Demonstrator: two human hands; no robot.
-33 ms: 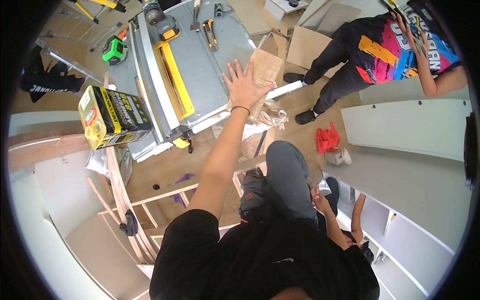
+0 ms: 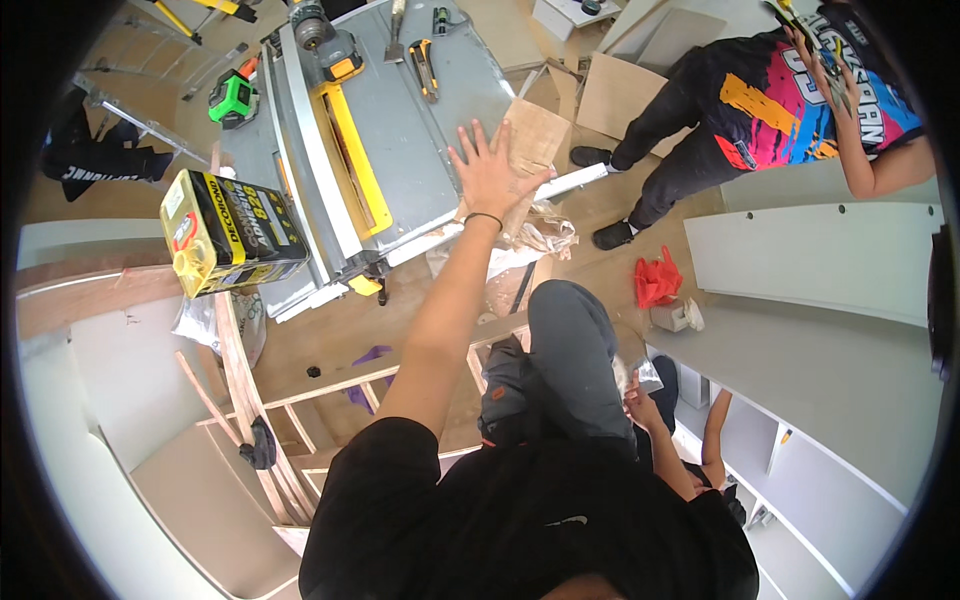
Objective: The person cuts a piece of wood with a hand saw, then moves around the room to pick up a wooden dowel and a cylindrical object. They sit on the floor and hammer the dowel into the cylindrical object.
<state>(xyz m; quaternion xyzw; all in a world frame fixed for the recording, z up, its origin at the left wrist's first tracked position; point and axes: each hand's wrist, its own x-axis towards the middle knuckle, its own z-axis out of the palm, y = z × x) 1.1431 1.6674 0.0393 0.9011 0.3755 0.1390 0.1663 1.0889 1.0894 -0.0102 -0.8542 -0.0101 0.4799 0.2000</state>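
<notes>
My left hand resting by table's right edge, fingers spreading wide, gripping nothing. Thumb crossing brown board, which is lying beside palm, along same edge. Cannot tell what right hand is doing. Beyond, utility knife lying, drill sitting on table. Co-worker standing off right.

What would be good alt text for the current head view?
A bare left hand spreads palm-down near the edge of a flat grey worktable, partly overlapping a tan rectangular wooden board. A black-and-yellow boxy can is at the table's left; a person in a multicoloured shirt stands upper right.
</notes>
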